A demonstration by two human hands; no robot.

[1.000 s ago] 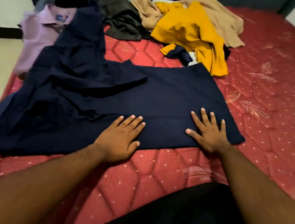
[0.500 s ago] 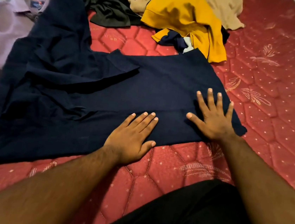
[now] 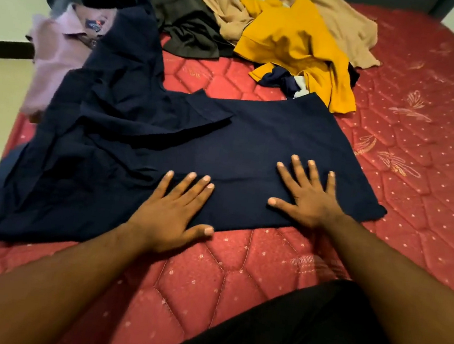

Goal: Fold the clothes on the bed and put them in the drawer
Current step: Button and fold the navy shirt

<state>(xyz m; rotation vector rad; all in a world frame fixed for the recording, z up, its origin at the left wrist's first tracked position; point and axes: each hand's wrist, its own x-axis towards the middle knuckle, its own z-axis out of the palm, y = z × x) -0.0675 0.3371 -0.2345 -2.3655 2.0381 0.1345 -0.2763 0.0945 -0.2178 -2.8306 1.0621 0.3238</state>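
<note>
You are pressing both palms — left hand [image 3: 172, 211] and right hand [image 3: 309, 199], fingers straight and spread, grasping nothing — flat on the navy garment [image 3: 251, 146] lying across the red mattress [image 3: 237, 272].

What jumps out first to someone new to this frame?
Two flat hands, the left hand and right hand, pressing a navy garment spread across the near middle of the red mattress. Behind it, a mustard-yellow top stands out in the unfolded heap at the far side.
</note>
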